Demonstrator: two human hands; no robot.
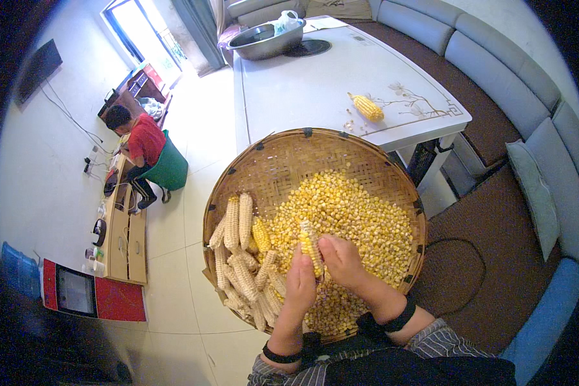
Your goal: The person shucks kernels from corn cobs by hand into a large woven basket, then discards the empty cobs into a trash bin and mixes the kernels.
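Observation:
Between my two hands is a partly shelled corn cob (310, 246), its top bare and yellow kernels left along its side. My left hand (300, 280) is closed around the cob's lower part. My right hand (342, 260) presses against the cob's right side with thumb and fingers. Both are above a round woven bamboo basket (280, 149). Loose corn kernels (347, 207) are heaped in its middle and right part. Several bare cobs (243, 277) are piled at its left, beside a cob with kernels (260, 235).
A white table (294, 91) beyond the basket bears a corn cob (367, 107), scattered kernels and a metal basin (265, 41). A grey sofa (497, 62) curves along the right. At the left a person (144, 140) sits in a green chair (171, 164) by a wooden cabinet (120, 231).

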